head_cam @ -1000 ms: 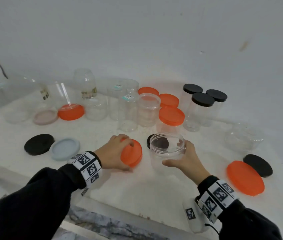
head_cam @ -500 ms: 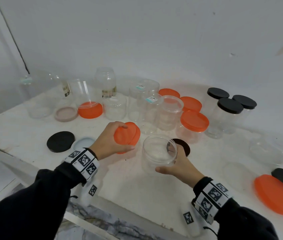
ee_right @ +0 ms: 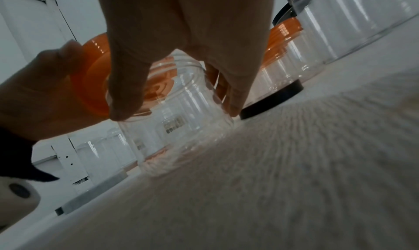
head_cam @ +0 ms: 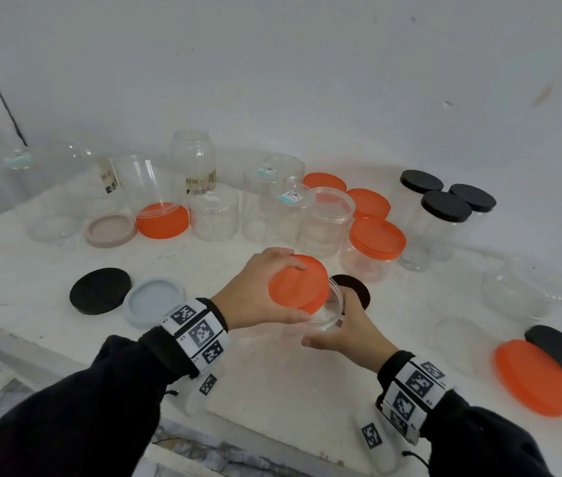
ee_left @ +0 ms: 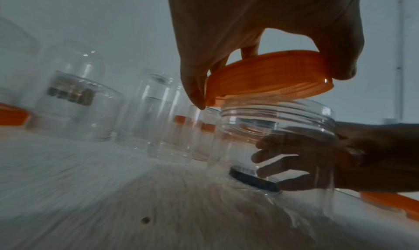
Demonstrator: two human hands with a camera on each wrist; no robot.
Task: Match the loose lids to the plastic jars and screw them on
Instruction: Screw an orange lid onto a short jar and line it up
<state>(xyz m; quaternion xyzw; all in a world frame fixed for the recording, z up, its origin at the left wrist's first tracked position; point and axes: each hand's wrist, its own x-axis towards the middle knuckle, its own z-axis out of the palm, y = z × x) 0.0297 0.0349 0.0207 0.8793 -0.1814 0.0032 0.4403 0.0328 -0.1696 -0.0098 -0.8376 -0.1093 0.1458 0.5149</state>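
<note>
1. Whereas a second ago our left hand [head_cam: 255,290] held the orange lid [head_cam: 298,282] on edge beside the clear jar [head_cam: 327,313], it now tilts the lid over the jar mouth, fingers curled round its rim.
2. Our right hand [head_cam: 348,330] wraps the jar wall, with the lid directly above its fingers.
3. We note the lid's near edge meets the threads while the far edge stands clear.
4. We judge seating begun and screwing outstanding.
</note>
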